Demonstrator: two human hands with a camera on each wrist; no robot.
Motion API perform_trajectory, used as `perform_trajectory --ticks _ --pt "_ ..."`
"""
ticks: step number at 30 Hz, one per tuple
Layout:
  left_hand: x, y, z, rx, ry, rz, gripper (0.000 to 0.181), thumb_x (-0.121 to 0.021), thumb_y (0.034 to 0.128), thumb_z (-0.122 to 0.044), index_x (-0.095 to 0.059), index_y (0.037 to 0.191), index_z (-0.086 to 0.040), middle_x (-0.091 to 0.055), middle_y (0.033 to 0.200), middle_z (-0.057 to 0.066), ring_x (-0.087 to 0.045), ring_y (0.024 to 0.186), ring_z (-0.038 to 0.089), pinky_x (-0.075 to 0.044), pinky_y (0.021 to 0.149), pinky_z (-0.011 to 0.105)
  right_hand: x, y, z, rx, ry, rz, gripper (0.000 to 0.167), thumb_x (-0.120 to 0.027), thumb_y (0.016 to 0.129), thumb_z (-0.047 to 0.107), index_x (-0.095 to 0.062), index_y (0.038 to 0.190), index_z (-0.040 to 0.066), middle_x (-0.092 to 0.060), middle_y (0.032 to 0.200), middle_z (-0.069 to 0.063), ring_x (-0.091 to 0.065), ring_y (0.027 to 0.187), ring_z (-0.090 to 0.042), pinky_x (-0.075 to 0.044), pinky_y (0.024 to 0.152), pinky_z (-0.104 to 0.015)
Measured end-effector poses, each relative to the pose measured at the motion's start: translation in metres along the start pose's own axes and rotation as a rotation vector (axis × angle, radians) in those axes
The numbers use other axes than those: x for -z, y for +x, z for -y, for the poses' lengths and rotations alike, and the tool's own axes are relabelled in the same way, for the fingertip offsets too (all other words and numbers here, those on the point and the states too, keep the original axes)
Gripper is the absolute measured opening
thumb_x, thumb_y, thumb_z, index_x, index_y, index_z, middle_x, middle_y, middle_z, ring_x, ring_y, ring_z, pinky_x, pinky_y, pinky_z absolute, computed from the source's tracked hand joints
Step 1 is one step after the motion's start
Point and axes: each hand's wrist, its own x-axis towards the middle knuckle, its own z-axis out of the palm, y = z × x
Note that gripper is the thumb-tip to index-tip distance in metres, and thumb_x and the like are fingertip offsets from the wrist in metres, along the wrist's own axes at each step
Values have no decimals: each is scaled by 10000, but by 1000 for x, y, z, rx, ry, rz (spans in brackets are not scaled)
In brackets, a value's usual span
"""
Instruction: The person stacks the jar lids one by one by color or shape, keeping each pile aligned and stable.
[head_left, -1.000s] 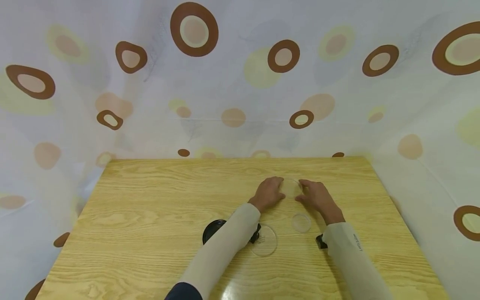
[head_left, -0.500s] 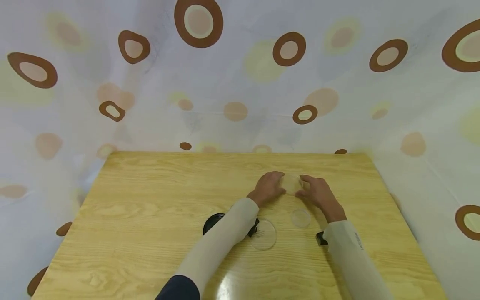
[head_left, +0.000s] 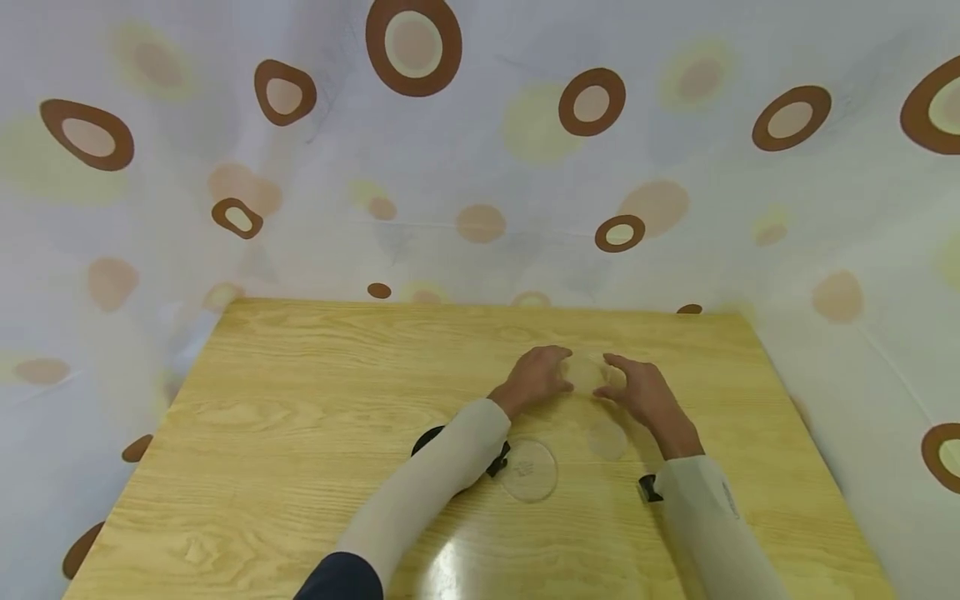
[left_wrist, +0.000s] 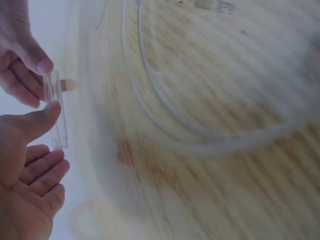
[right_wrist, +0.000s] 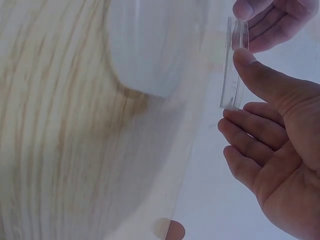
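Note:
Both hands hold a clear round petri dish (head_left: pixel 586 375) above the far right part of the table. My left hand (head_left: pixel 534 377) pinches its left edge, thumb nearer me and fingers on the far side. From the opposite edge, my right hand (head_left: pixel 643 398) grips it in the same manner. Edge-on in the left wrist view, the petri dish (left_wrist: pixel 58 112) looks thin, with layered rims. Closer to me on the table lie a smaller clear round dish (head_left: pixel 606 439) and a larger clear disc (head_left: pixel 528 471) with faint printing.
A black round dish (head_left: pixel 427 437) is partly hidden under the left sleeve. The wooden table (head_left: pixel 300 400) ends at a patterned curtain (head_left: pixel 480 150) at the back and sides. A dark wrist camera (head_left: pixel 649 488) hangs under the right cuff.
Both hands have kept the petri dish between them, and it seems slightly raised or tilted. The head view has shifted a little. The other dishes stay where they were.

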Motion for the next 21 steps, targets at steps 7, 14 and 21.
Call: perform_trajectory --ticks 7,14,21 --pt "3 -12 -1 -18 59 4 564 -719 845 -302 -535 1344 -116 -553 1372 21 -513 1275 178 -440 1053 303 -2 -10 8 27 5 -32 672 -708 849 257 -431 1397 -18 -503 1360 -259 -529 1171 -446 -477 927 -555" --pt "12 -26 4 -53 28 -18 558 -711 854 -287 -528 1347 -100 -553 1370 37 -528 1257 191 -461 1032 322 -3 -16 20 74 -25 -79 655 -713 843 243 -450 1380 -25 -528 1338 -252 -546 1156 -440 -480 924 -555" --pt "21 -38 4 -74 79 -29 556 -710 852 -301 -533 1340 -101 -562 1360 35 -532 1254 188 -456 1037 312 -5 -23 30 94 -20 -105 653 -714 842 253 -458 1375 -26 -551 1306 -259 -577 1106 -437 -497 893 -549"
